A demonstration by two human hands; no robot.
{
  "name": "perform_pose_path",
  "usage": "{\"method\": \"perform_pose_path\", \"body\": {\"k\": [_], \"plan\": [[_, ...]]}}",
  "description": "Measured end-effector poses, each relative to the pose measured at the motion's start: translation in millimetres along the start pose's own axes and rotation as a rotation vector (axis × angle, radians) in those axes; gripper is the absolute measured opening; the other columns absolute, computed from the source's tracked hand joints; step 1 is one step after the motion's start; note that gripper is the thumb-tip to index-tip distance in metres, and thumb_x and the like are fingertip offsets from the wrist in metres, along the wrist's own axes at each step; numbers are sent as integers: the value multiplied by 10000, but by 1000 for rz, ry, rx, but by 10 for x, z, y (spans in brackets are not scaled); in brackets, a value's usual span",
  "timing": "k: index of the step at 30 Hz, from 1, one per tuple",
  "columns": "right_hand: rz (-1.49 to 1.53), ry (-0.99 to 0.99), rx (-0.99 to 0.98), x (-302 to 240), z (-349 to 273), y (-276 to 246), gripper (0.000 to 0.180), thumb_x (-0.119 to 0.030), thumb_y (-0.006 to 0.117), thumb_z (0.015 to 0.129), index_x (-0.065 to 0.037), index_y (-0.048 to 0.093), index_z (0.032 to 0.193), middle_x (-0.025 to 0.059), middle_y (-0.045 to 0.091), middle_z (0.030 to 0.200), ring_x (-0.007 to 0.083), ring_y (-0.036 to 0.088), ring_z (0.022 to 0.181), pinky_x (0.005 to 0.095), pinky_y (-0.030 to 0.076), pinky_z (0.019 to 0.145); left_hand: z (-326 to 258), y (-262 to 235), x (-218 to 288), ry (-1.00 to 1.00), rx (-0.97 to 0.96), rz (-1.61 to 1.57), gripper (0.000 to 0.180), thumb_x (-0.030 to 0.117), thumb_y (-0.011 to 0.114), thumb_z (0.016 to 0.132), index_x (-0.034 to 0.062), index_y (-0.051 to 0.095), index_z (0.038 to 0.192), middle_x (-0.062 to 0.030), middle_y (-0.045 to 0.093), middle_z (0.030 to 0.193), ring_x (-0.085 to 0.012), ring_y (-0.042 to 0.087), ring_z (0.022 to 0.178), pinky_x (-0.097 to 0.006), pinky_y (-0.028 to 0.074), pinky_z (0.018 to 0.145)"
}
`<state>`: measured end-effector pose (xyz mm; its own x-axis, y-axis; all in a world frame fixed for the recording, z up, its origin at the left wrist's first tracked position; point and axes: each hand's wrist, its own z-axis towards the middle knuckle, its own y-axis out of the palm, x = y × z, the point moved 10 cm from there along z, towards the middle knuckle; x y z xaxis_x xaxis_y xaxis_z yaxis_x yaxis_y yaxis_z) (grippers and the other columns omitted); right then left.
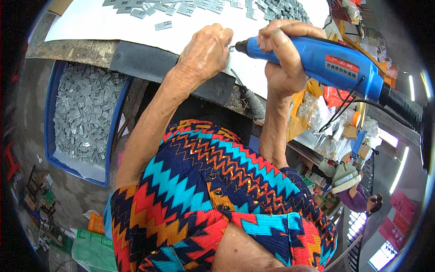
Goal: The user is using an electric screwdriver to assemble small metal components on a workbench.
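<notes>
My right hand (285, 56) is wrapped round a blue electric screwdriver (335, 65), held nearly level with its black nose toward the left. My left hand (206, 52) is closed, its fingertips pressed together just beside the screwdriver's tip. A small bit of something shows between fingertips and tip, too small to make out. Both hands are over the white sheet (99, 27) on the workbench. One loose grey plastic piece (163, 26) lies to the left of my left hand, and rows of similar grey pieces (186, 8) lie beyond it.
A heap of grey parts (283, 9) is at the far edge. Below the bench at left stands a blue tray (108, 149) full of grey pieces. A taped rod (253, 106) sticks out at the bench edge. Plastic bags (312, 109) clutter the right; another person (358, 199) sits beyond.
</notes>
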<state>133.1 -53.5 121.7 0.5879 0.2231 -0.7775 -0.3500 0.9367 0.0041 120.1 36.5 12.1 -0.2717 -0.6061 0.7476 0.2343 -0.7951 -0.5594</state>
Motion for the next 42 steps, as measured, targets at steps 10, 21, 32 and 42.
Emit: {"method": "perform_pose_path", "body": {"k": [10,21,32,42], "plan": [[-226,-181,-70,-104,-10,144,98,55,535,714,70,491,800,162,539,668,181,523,539,283,462,528,-16,-13,39,24,-18,8,127,15,603,661,6,527,762,-132,529,718,-302,545,709,-374,443,651],[31,18,-90,-49,-32,22,204,17,537,693,32,465,883,184,541,714,187,511,571,306,452,574,-34,-27,148,115,15,81,183,52,619,685,23,524,838,-125,516,781,-294,532,769,-379,442,690],[50,-47,-116,-200,-179,71,278,112,539,665,17,456,912,168,552,762,212,567,654,301,493,567,-48,11,181,110,-4,131,110,57,573,716,-8,488,740,-166,519,737,-318,552,749,-387,471,666],[195,-37,22,-403,-155,-247,270,-10,486,662,18,456,929,212,533,776,204,505,576,373,476,604,-45,-12,145,106,-27,61,102,70,569,720,-9,548,782,-151,569,728,-298,570,666,-364,452,617]]}}
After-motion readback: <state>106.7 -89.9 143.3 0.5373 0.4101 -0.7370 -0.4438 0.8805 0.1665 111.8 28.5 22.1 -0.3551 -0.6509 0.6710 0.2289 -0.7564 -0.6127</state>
